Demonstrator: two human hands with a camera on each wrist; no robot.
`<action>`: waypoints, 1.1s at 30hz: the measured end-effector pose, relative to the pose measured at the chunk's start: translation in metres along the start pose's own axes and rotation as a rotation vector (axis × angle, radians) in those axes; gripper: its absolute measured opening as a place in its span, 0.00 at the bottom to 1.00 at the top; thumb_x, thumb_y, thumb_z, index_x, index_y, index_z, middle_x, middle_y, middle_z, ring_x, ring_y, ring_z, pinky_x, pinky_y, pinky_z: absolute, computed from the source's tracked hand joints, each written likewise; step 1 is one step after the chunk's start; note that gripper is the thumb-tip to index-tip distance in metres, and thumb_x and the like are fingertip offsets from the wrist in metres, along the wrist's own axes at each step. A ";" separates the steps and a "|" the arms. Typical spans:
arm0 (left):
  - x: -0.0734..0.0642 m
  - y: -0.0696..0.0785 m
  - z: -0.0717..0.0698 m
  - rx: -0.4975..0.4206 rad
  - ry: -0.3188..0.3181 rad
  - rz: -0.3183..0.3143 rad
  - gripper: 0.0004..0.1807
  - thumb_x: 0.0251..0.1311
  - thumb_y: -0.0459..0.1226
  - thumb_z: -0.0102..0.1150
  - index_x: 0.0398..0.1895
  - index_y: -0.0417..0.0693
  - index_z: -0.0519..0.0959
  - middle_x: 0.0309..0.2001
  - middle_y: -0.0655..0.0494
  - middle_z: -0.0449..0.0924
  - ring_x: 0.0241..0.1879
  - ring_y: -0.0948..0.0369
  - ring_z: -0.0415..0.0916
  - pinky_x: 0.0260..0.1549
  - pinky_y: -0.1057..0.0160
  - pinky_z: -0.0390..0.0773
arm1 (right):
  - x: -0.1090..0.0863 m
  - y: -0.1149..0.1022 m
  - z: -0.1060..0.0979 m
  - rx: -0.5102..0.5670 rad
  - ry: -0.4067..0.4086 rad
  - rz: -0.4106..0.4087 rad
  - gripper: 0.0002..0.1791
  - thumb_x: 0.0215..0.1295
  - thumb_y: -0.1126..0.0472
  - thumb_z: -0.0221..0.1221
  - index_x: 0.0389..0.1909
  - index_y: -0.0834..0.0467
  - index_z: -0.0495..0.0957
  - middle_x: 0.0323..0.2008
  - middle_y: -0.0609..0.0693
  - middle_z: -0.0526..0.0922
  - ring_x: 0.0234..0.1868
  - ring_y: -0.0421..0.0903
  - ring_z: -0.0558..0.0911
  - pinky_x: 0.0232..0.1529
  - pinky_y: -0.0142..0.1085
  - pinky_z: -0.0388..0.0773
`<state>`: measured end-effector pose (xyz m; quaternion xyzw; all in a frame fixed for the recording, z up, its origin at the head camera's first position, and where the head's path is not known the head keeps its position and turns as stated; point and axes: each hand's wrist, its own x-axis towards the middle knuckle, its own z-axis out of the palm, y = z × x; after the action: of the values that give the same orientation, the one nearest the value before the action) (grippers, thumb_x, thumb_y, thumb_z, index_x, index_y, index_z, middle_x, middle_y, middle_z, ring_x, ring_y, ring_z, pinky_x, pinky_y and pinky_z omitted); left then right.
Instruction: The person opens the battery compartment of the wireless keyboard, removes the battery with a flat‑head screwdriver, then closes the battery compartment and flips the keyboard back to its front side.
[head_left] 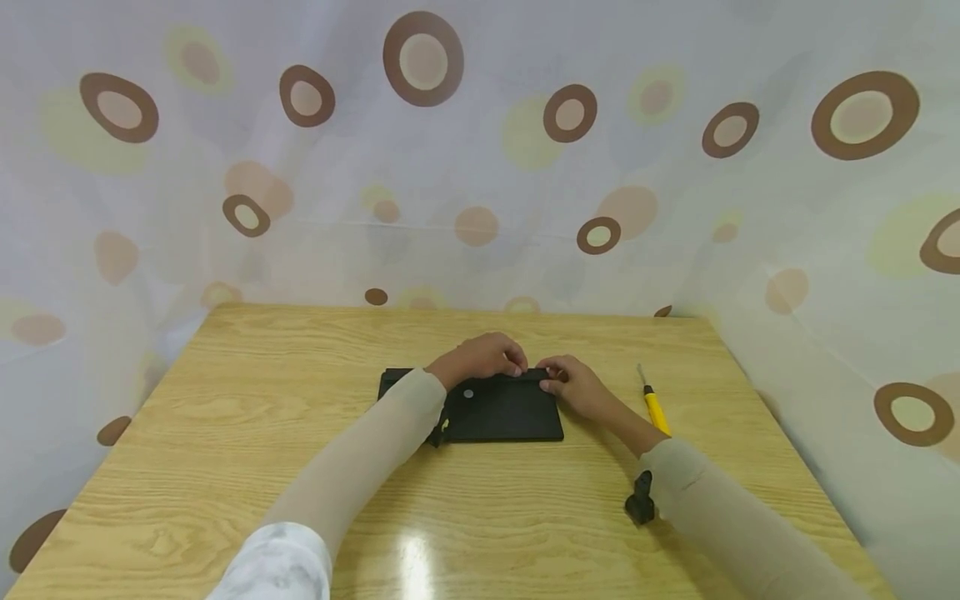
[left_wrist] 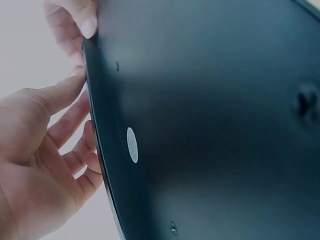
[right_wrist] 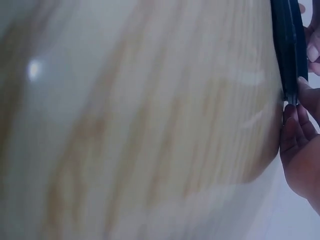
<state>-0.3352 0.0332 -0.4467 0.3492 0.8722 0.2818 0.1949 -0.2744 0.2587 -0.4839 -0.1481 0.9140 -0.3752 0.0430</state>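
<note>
A flat black rectangular panel lies on the table, with a small round white sticker and several screws on its face. My left hand is at the panel's far edge, right of its middle. In the left wrist view, its thumb and fingers hold that edge. At the far right corner, my right hand pinches the panel between thumb and fingers, which also shows in the right wrist view. The two hands are close but apart. Part of the panel's left side is hidden behind my left forearm.
A screwdriver with a yellow and black handle lies right of the panel, its shaft pointing away and its near end by the right forearm. The wooden table is bordered by a patterned white curtain at the back and sides.
</note>
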 end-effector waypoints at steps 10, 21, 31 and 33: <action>0.007 0.011 0.006 -0.006 -0.006 0.025 0.15 0.72 0.40 0.59 0.58 0.50 0.81 0.54 0.53 0.82 0.50 0.58 0.80 0.50 0.59 0.79 | -0.033 0.000 -0.013 0.128 0.028 0.119 0.21 0.72 0.60 0.61 0.62 0.63 0.76 0.53 0.60 0.81 0.47 0.51 0.82 0.46 0.40 0.78; 0.019 0.018 0.013 0.000 0.005 0.036 0.16 0.70 0.40 0.61 0.58 0.50 0.81 0.53 0.53 0.82 0.47 0.60 0.79 0.47 0.61 0.79 | -0.068 -0.011 -0.003 0.195 -0.051 0.137 0.21 0.70 0.58 0.63 0.60 0.62 0.77 0.56 0.59 0.81 0.47 0.46 0.81 0.46 0.36 0.78; 0.025 0.017 0.021 -0.003 0.020 0.045 0.17 0.69 0.43 0.63 0.58 0.49 0.82 0.55 0.52 0.82 0.51 0.58 0.80 0.49 0.61 0.79 | -0.073 -0.014 0.002 0.200 -0.050 0.154 0.20 0.70 0.59 0.63 0.58 0.62 0.78 0.51 0.57 0.83 0.43 0.45 0.80 0.40 0.31 0.78; 0.026 0.017 0.023 0.020 0.036 0.045 0.17 0.68 0.43 0.63 0.57 0.50 0.82 0.54 0.53 0.82 0.50 0.60 0.80 0.49 0.61 0.79 | -0.073 -0.014 0.003 0.195 -0.052 0.148 0.20 0.70 0.58 0.63 0.58 0.62 0.78 0.51 0.57 0.82 0.43 0.44 0.80 0.40 0.31 0.78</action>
<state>-0.3323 0.0700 -0.4574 0.3655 0.8702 0.2837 0.1691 -0.2010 0.2699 -0.4788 -0.0851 0.8803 -0.4539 0.1082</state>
